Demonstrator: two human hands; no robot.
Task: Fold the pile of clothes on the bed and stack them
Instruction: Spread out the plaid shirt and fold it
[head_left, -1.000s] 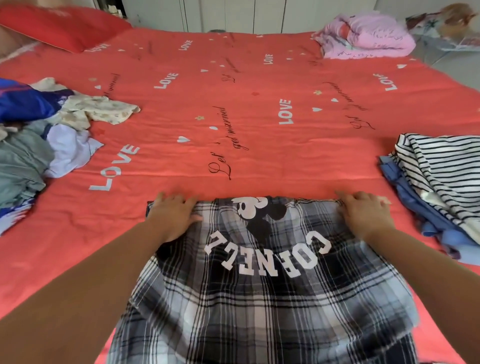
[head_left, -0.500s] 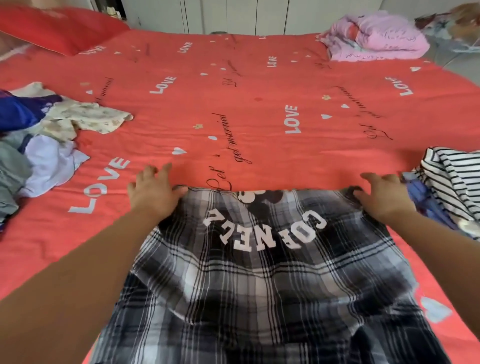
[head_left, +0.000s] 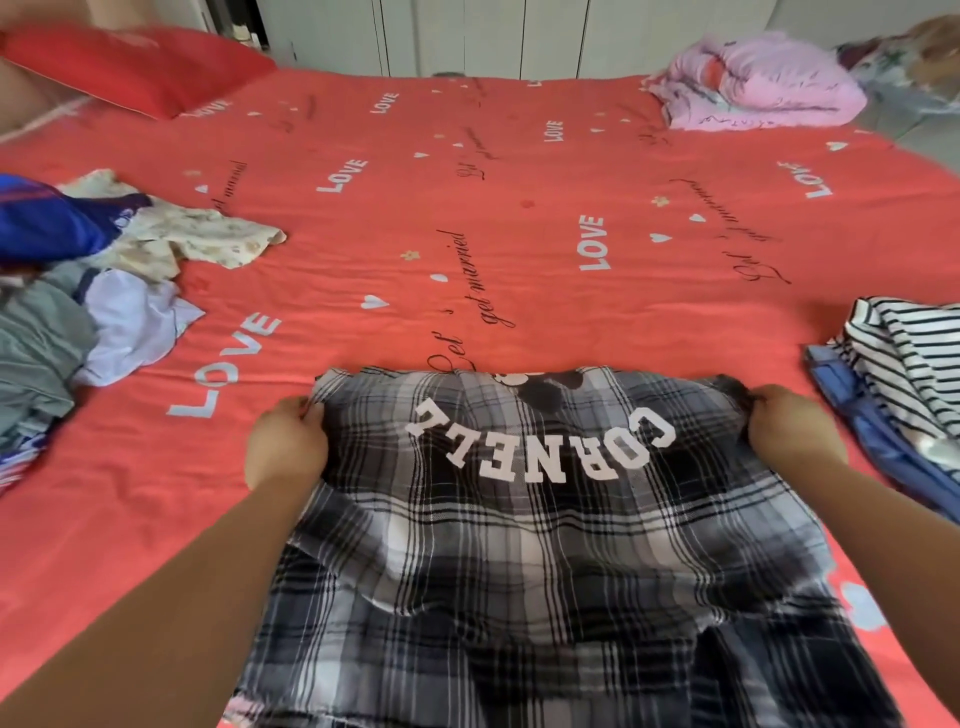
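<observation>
A black and white plaid shirt (head_left: 519, 545) with white "CORNELL" lettering lies spread on the red bed (head_left: 467, 218) right in front of me. My left hand (head_left: 285, 447) grips its far left corner, fingers curled into the cloth. At the far right corner my right hand (head_left: 792, 434) pinches the fabric the same way. An unfolded pile of clothes (head_left: 78, 291) sits at the left edge, with blue, grey, white and cream pieces. At the right edge a striped top (head_left: 914, 364) rests on a blue garment (head_left: 872, 441).
A red pillow (head_left: 135, 65) lies at the far left corner of the bed. A bunched pink blanket (head_left: 758, 85) sits at the far right corner. White cupboard doors (head_left: 519, 36) stand behind the bed.
Both hands went from lying flat on the shirt's far edge to sliding outward and gripping its two far corners. The far edge now lifts and wrinkles slightly.
</observation>
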